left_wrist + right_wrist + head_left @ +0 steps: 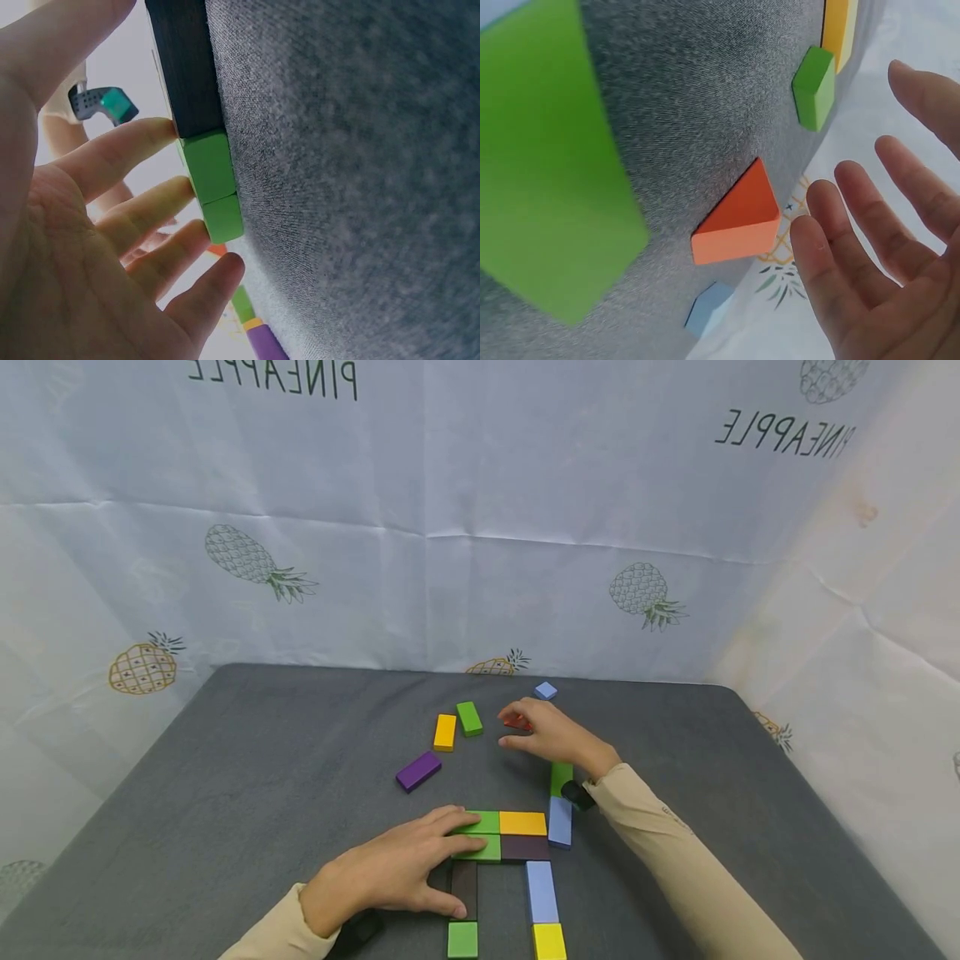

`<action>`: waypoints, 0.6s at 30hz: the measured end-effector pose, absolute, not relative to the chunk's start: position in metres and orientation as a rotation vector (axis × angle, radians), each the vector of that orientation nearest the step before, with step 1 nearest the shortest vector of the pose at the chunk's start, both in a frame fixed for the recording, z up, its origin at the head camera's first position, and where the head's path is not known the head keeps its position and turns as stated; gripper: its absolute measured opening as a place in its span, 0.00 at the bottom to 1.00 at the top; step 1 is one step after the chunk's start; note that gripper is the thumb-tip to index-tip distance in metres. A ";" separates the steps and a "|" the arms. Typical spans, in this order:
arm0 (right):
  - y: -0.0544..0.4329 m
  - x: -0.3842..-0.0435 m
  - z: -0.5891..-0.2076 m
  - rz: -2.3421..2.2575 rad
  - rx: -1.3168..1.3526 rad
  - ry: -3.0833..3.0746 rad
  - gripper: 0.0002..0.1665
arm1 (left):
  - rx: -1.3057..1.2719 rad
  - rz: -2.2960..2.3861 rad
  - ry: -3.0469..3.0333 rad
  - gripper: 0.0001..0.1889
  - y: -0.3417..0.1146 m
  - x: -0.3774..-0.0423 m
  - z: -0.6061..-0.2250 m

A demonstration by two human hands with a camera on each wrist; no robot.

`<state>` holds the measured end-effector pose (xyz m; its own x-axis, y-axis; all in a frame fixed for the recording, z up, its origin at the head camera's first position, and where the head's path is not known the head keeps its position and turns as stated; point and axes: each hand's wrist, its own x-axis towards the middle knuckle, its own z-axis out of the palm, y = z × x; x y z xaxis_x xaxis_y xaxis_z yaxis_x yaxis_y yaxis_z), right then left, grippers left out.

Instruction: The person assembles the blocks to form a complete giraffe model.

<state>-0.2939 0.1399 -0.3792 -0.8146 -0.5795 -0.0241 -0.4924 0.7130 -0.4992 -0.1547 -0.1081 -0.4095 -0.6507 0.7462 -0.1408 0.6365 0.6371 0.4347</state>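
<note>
My left hand [397, 868] lies palm down over the left side of a flat block layout. Its fingertips touch two green blocks [491, 850], and the thumb is at a dark block [465, 897]. In the left wrist view the spread fingers [142, 225] reach those green blocks without curling round them. The right hand [553, 733] hovers at the far side over a red triangular block [742, 217], partly hidden from the head view. The right wrist view shows its fingers [870, 225] loosely spread, apart from the block.
A yellow-orange block [522, 823], blue blocks [542, 893] and a yellow block [550, 942] belong to the layout. Beyond it lie a purple block [418, 771], an orange block [445, 732], a green block [469, 718] and a small blue block [545, 691]. A pineapple-print cloth [465, 593] hangs behind the table.
</note>
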 end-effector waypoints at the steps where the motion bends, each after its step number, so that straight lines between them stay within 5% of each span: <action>1: 0.138 -0.295 -0.379 -0.715 -0.867 2.739 0.27 | 1.107 0.505 2.551 0.37 -0.108 -0.155 -0.409; 18: 0.107 -0.314 -0.388 -0.638 -0.899 2.729 0.26 | 1.133 0.501 2.554 0.36 -0.108 -0.155 -0.411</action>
<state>-0.3139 0.1068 -0.3879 -0.7956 -0.6036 -0.0516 -0.5182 0.7222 -0.4582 -0.1550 -0.1080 -0.4107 -0.6432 0.7544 -0.1311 0.6491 0.6280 0.4293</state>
